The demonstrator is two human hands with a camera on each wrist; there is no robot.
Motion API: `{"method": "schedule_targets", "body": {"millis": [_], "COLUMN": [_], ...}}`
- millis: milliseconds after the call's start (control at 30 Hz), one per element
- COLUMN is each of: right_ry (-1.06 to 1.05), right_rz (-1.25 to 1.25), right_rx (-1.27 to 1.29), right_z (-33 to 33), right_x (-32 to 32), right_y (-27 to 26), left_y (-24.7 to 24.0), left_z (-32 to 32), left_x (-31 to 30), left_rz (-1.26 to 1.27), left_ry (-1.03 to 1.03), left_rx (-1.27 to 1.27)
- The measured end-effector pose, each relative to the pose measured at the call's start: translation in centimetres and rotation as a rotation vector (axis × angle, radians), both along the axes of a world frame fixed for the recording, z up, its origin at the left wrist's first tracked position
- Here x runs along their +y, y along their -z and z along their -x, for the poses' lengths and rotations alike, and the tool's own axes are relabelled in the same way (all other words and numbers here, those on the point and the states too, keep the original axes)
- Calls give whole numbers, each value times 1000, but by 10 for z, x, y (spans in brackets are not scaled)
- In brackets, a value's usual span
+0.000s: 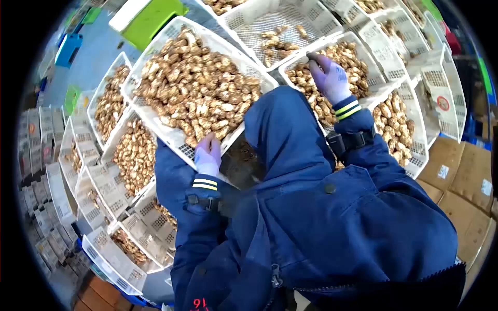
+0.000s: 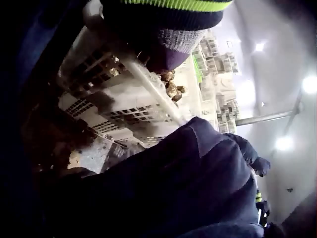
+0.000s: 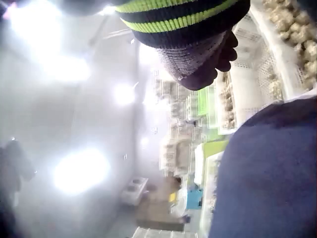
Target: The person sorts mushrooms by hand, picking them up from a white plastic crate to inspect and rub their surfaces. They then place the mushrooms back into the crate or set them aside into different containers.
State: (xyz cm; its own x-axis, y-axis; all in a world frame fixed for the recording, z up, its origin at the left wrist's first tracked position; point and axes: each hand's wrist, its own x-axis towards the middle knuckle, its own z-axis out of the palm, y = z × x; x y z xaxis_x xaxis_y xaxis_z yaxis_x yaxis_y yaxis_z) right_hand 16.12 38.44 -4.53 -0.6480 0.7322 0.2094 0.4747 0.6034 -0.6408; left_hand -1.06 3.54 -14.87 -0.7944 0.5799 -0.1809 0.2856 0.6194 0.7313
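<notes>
My left hand (image 1: 208,155), in a purple-and-white glove, reaches over the near rim of a large white crate (image 1: 150,124). Its fingertips are right at the knobby brown-and-cream tubers (image 1: 199,85) heaped inside. Above a second crate of tubers (image 1: 358,62), to the right, is my right hand (image 1: 330,78) in a matching glove. Its fingers bend toward a small dark spot at their tips, and I cannot tell whether that is a held piece. In the right wrist view the bent fingers (image 3: 227,54) show from behind; their undersides are hidden.
A mesh-bottomed crate (image 1: 249,31) with a few tubers stands at the back. More tuber crates flank both sides, including one at left (image 1: 132,160) and one at right (image 1: 397,124). Cardboard boxes (image 1: 461,176) sit at right. A green crate (image 1: 150,26) is at the upper left.
</notes>
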Motion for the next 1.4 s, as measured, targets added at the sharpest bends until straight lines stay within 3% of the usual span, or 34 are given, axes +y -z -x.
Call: {"method": "schedule_targets", "body": {"millis": [67, 167, 200, 267, 333, 400, 433, 500, 533, 567, 600, 667, 700, 733, 800, 833, 867, 900, 933, 1033, 1067, 1100, 1167, 1200, 1300, 1333, 1400], "right_ry": [-140, -404, -436, -425, -332, -279, -268, -221, -224, -248, -272, -306, -321, -328, -254, -208, -238, -220, -337, -532, -439, -340, -309, -281, -239, -240, -237], "right_rz": [12, -19, -23, -87, 16, -28, 55, 217, 166, 145, 124, 47, 11, 51, 37, 48, -12, 127, -27, -374, -213, -62, 34, 226, 200, 83, -120], "right_rx": [2, -65, -122, -373, -686, -808, -772, -837, -897, -975, -1051, -942, -886, -841, -732, -729, -623, -528, -204, -630, -569, -489, -370, -603, -584, -543, -473], "right_z": [47, 113, 130, 154, 165, 165, 165, 166, 164, 162, 162, 145, 135, 128, 119, 124, 129, 141, 154, 147, 137, 128, 91, 91, 90, 102, 131], "right_x": [-14, -37, -47, -64, -65, -60, -55, -47, -39, -26, -26, -20, -20, -22, -26, -29, -22, -25, -21, -7, -16, -33, -36, -52, -50, -42, -30], "right_y": [-35, -43, -36, -23, 3, 31, 34, 37, 51, 60, 54, 64, 65, 55, 40, 17, 4, -34, -60, -32, -26, -28, 55, 26, 17, 4, -24], "left_y": [-17, -10, -33, -41, -31, -9, -8, -8, -14, -13, 9, 28, 20, 17, -9, -27, -74, -107, -113, -190, -128, -68, -9, 0, -3, -38, -103], "left_z": [-7, 9, 13, 32, 41, 42, 38, 36, 36, 34, 37, 39, 42, 42, 54, 76, 96, 119, 175, 116, 135, 125, 82, 63, 60, 72, 118], "left_x": [-2, -19, -21, -37, -52, -69, -67, -64, -64, -62, -68, -64, -64, -64, -63, -70, -66, -64, -78, -67, -72, -82, -90, -87, -80, -73, -60], "left_rz": [-38, -204, -250, -171, -172, -190, -393, -297, -235, -394, -325, -456, -391, -542, -605, -381, -95, 112, 474, -191, 377, 34, -434, -557, -681, -504, 165], "left_ry": [-80, -225, -332, -406, -582, -520, -398, -475, -498, -458, -425, -497, -493, -534, -571, -402, -437, -357, 258, -230, -52, -161, -359, -472, -467, -473, -218], "left_rx": [-101, 121, 55, 415, 437, -92, -188, -296, -387, -367, -313, -278, -267, -328, -320, 115, 69, 197, 471, -342, 220, 32, -300, -431, -419, -362, 293]}}
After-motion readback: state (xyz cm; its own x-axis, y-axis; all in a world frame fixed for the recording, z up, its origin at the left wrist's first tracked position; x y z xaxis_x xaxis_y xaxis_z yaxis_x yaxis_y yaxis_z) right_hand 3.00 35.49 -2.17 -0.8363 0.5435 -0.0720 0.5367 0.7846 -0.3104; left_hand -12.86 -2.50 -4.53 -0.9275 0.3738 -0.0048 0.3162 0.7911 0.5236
